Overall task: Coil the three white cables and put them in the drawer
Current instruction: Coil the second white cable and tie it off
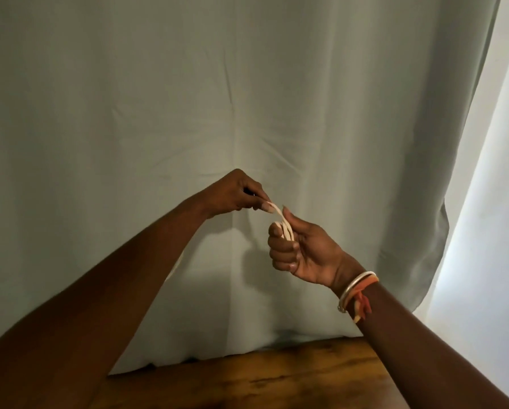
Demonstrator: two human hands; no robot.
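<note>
A white cable (283, 222) is held up in the air between both hands, in front of a pale curtain. My right hand (303, 255) is curled into a loose fist around a few small loops of it, thumb pressed on top. My left hand (235, 194) pinches the cable's free length between thumb and fingertips, just up and left of the right hand. A stretch of the same cable hangs down behind my left forearm (175, 268). Only this one cable is in view; no drawer is visible.
A brown wooden table top (262, 376) lies at the bottom of the view under my arms. A pale grey-green curtain (247, 98) fills the background, with brighter sheer fabric (489, 261) at the right. Bangles and an orange thread (358, 293) circle my right wrist.
</note>
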